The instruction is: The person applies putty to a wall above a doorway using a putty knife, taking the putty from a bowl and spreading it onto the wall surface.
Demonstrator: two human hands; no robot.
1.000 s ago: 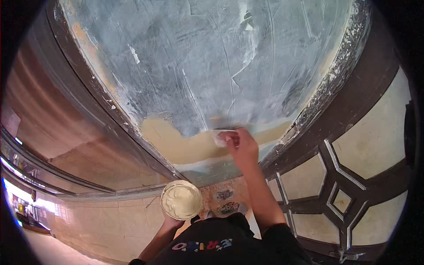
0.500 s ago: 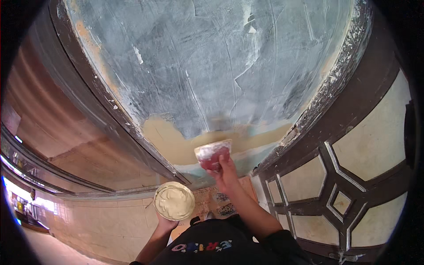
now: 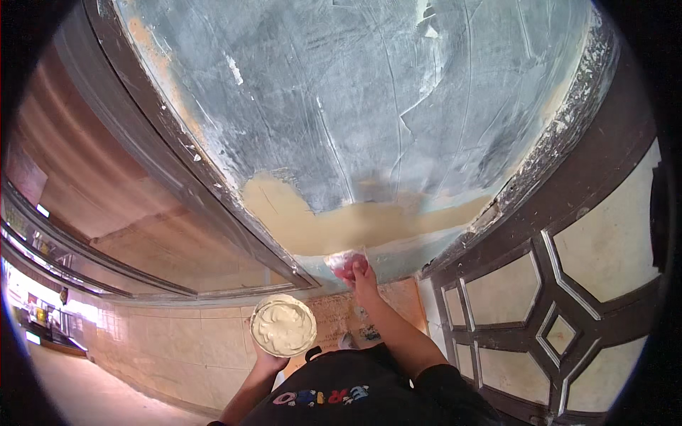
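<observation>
My right hand (image 3: 365,284) grips a red putty spreader (image 3: 348,264), its blade smeared white and cream. The spreader is at the lower edge of a beige putty band (image 3: 334,231) on the grey wall (image 3: 320,85); whether it touches the wall I cannot tell. My left hand (image 3: 267,359) holds a round tub (image 3: 253,334) from beneath, its fingers mostly hidden. Cream-coloured putty (image 3: 284,325) with a swirled surface fills it. The band runs across the wall's lower part, with pale blue-green showing below.
A dark frame (image 3: 192,170) with chipped paint borders the wall on the left, beside brown panels (image 3: 106,163). On the right stands a dark door (image 3: 526,319) with cream panels. Orange-brown sheeting (image 3: 398,305) covers the floor near my feet.
My right hand and the spreader have come down the wall, toward me, uncovering more of the beige band. The whole view has shifted slightly. My left hand still holds the tub.
</observation>
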